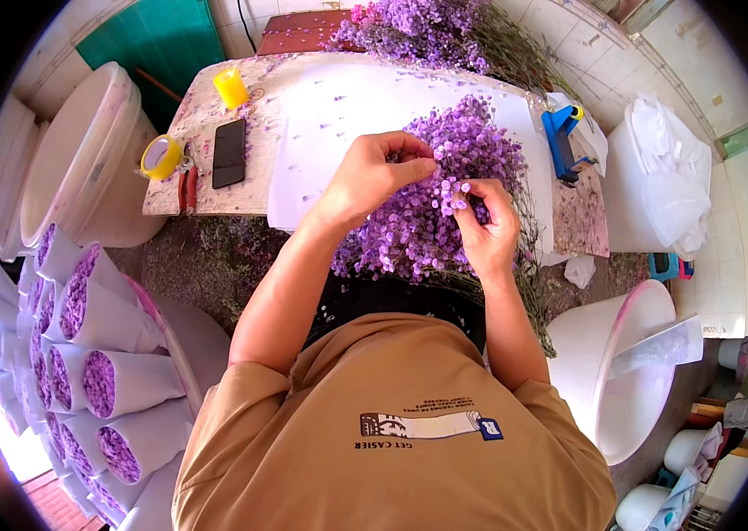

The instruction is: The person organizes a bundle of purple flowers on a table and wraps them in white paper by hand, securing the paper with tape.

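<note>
A large bunch of small purple dried flowers [407,232] lies over the near edge of the table and against my lap, its thin stems trailing to the right. My left hand [390,169] is at the upper left of the bunch, thumb and fingertips close together at the blossoms; whether a sprig is between them cannot be told. Lower right of it, my right hand [490,226] pinches a small sprig of purple flowers [452,196] between thumb and fingers. White paper sheets [321,159] lie beneath the bunch on the table.
On the table [261,199] are yellow tape rolls [231,88], red-handled pliers [188,189], a black phone [228,154] and a blue tape dispenser [560,143]. More purple flowers [414,33] lie behind it. Paper-wrapped bouquets [128,381] fill a tub at left; a white tub [639,372] stands right.
</note>
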Available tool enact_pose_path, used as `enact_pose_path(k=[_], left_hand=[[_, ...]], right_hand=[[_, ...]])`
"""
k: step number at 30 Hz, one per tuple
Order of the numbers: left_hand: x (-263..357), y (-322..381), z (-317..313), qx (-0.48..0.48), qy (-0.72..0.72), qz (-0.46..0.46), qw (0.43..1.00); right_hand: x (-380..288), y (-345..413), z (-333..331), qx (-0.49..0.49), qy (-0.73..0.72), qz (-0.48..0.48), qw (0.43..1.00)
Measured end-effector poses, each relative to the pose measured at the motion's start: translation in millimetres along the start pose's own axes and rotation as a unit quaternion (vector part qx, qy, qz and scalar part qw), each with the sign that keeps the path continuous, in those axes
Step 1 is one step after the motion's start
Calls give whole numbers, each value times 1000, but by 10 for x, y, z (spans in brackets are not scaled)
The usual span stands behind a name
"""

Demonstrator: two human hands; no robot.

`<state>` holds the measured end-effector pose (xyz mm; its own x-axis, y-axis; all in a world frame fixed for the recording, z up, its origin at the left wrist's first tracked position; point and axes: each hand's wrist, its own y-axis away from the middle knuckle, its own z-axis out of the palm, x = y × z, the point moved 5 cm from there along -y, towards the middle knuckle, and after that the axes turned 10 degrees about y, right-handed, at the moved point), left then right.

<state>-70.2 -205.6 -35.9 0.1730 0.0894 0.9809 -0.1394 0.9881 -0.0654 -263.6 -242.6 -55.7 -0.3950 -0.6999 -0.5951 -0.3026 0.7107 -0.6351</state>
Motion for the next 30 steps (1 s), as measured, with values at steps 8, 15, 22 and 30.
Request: enact_pose_path(k=[8, 15, 22, 30], left_hand=[[-78, -31, -5, 3, -23, 18, 1000], [-45, 36, 8, 5, 53, 25, 998], [-30, 44, -48, 30, 296, -91, 950], [-75, -3, -21, 1, -19, 9, 1000]], right_hand=[[-33, -4, -14, -3, 10, -25, 1000], [-53, 8, -16, 1, 11, -36, 999], [-58, 7, -29, -2, 13, -44, 999], [-84, -10, -20, -6, 14, -55, 998]])
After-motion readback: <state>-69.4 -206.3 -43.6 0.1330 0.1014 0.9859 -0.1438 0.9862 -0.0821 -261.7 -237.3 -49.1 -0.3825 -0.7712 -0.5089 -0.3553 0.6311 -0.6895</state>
